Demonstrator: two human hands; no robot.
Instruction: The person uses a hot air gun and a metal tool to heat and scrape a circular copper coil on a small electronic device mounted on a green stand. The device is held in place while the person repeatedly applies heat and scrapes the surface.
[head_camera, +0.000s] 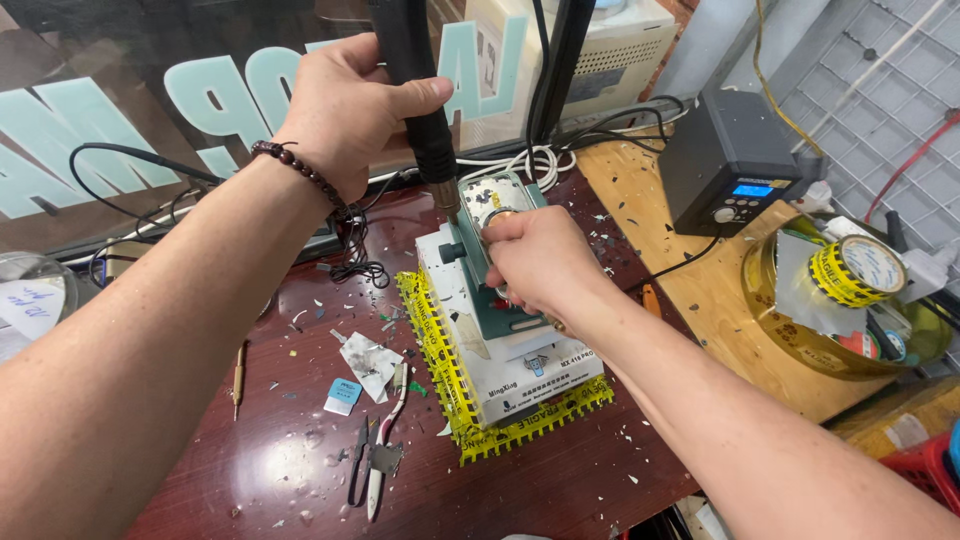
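On a dark red workbench (560, 470) strewn with small scraps, left hand (345, 105) wraps closed around the black handle of a hot-air tool (420, 90), thumb laid across the front; metal nozzle points down, tip just above a small phone (488, 200) lying on a green holder (495, 290); beaded bracelet (300, 172) on that wrist; right hand (535, 262) rests on the phone and holder, fingers curled and pinched together near the phone's lower part; whether they grip a small tool or the phone itself cannot be told; green holder sits on a white box-shaped unit (520, 375), which stands on a mat wrapped in yellow tape (450, 390), centre of the bench.

Left of the mat: tweezers (385, 455), a crumpled bit of paper (368, 362), a small pale blue card (343, 395); further left, a thin pencil-like stick (238, 378).

Right side: black station with a blue display (728, 160) on a wooden board (700, 290); just beside it, a yellowish glass bowl (790, 340) holding a roll of yellow tape (858, 270) and odd bits; cables run behind the hot-air tool toward a beige box (620, 50).
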